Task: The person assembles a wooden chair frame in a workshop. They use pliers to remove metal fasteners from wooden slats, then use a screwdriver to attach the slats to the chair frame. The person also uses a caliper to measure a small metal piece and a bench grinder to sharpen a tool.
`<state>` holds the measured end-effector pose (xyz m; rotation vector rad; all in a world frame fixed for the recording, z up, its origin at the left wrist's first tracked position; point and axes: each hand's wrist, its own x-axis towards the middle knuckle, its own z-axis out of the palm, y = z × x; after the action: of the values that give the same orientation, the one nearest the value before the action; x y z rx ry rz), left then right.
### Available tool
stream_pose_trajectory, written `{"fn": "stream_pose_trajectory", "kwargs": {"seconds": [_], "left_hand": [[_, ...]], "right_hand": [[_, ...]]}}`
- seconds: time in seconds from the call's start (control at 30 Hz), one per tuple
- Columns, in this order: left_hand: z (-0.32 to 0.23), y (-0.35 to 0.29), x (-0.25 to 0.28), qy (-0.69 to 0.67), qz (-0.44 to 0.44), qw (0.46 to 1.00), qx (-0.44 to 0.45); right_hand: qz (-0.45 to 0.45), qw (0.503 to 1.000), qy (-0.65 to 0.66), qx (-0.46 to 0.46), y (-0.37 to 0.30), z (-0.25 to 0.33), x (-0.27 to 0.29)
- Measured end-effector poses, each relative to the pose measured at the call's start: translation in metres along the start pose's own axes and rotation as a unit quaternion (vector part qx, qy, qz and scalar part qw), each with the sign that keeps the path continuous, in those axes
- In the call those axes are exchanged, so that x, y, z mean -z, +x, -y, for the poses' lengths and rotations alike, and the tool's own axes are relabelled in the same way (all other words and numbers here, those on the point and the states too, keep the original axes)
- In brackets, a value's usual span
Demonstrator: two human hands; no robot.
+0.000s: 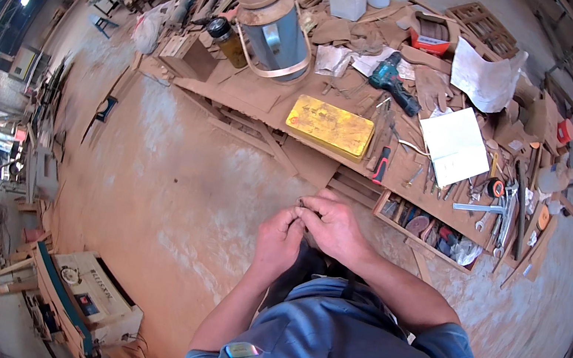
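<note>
My left hand (278,241) and my right hand (335,229) meet in front of my body, thumbs and fingertips pinched together. A tiny dark bit shows at the fingertips, too small to name. Both hands are off the workbench (240,91), over the floor on its near side. Closest on the bench are a yellow case (330,126) and a red-and-black handled tool (381,165). An open drawer (428,231) full of mixed small tools juts out to the right of my right hand.
A green cordless drill (394,84), a blue-grey canister (273,36), an open notebook (456,147), a caliper (478,207) and several wrenches (507,218) crowd the dusty bench. At the lower left stands a machine (96,291). Timber and scraps lie along the left wall.
</note>
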<state>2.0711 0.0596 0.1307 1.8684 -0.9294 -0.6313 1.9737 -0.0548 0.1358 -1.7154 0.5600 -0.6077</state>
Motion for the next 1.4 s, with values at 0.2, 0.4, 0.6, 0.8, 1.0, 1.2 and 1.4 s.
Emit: {"fn": "stream_pose_trajectory", "kwargs": {"seconds": [0.2, 0.4, 0.6, 0.8, 1.0, 1.2, 1.4], "left_hand": [[0.027, -0.01, 0.027, -0.073, -0.005, 0.996, 0.042], [0.067, -0.009, 0.083, -0.199, -0.041, 0.975, 0.086], [0.118, -0.011, 0.193, -0.332, -0.114, 0.931, 0.104], [0.189, -0.033, 0.351, -0.173, -0.153, 0.959, 0.163], [0.236, -0.018, 0.464, -0.2, -0.233, 0.934, 0.181], [0.312, 0.041, 0.568, -0.118, -0.288, 0.93, 0.197], [0.358, 0.16, 0.718, -0.117, -0.302, 0.916, 0.236]], "right_hand": [[0.039, 0.997, 0.057, -0.047, 0.016, 0.004, -0.035], [0.066, 0.997, 0.035, -0.011, 0.044, 0.018, -0.103], [0.123, 0.992, -0.01, -0.011, 0.084, 0.037, -0.238], [0.212, 0.977, -0.019, -0.03, 0.12, 0.071, -0.404], [0.295, 0.955, 0.004, -0.016, 0.183, 0.087, -0.532], [0.365, 0.929, 0.053, -0.015, 0.281, 0.065, -0.66], [0.415, 0.908, 0.046, 0.036, 0.445, 0.081, -0.786]]}}
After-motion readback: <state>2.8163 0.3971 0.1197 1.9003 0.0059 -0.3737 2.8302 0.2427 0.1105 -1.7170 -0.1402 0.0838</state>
